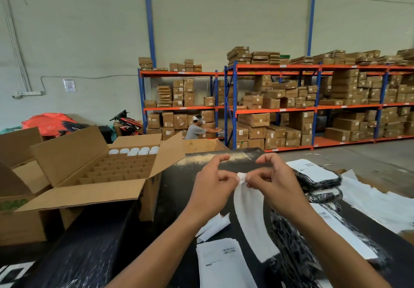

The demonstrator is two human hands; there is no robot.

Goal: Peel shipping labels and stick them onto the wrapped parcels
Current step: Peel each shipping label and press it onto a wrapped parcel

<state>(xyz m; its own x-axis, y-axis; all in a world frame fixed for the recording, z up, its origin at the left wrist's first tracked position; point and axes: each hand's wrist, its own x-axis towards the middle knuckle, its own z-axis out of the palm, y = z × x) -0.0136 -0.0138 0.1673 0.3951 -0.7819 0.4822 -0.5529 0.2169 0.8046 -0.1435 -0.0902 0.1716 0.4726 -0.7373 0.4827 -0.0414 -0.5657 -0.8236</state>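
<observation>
A long white shipping label (pixel 251 216) hangs curved in the air above the black table (pixel 179 186). My left hand (pixel 212 189) and my right hand (pixel 275 182) both pinch its top corner, fingertips almost touching. Below lies a stack of printed labels (pixel 221 263) near the front edge. A black wrapped parcel (pixel 298 249) with a label on it lies under my right forearm. Two more black wrapped parcels (pixel 320 182) with white labels are stacked at the right.
An open cardboard box (pixel 94 175) with divider cells and several white caps stands at the left. Loose backing sheets (pixel 380 202) lie at the right and a scrap (pixel 215 225) under my left wrist. A person (pixel 197 128) works at the far shelving racks (pixel 291 106).
</observation>
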